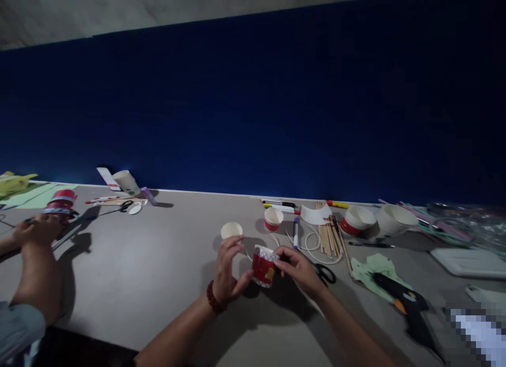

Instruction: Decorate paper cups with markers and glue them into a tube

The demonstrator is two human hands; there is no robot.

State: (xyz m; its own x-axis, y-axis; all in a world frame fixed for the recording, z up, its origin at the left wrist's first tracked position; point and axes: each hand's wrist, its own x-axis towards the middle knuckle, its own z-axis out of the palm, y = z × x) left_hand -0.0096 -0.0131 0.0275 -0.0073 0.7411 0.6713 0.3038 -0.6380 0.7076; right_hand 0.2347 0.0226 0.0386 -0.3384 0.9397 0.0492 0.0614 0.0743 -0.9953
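Just above the table, a red paper cup [264, 267] with white patterned bands and a yellow patch is held between thumb and fingers of my right hand [297, 269]. My left hand [228, 269], with a beaded bracelet at the wrist, is open beside the cup. Its fingers are spread and its thumb comes up to the cup's left side; whether it touches I cannot tell. A round pale paper disc [231, 230] lies behind my left fingers. Scissors [326, 273] lie partly hidden behind my right hand, near a loop of white cord [312, 241].
A small red-and-white cup [273, 218], wooden sticks [328, 238], markers [295, 232] and paper cups [395, 220] stand or lie behind. At right, a black glue gun [411, 303] rests on green paper [375, 267]. A co-worker's hands [39, 230] work at far left by red cups [61, 201].
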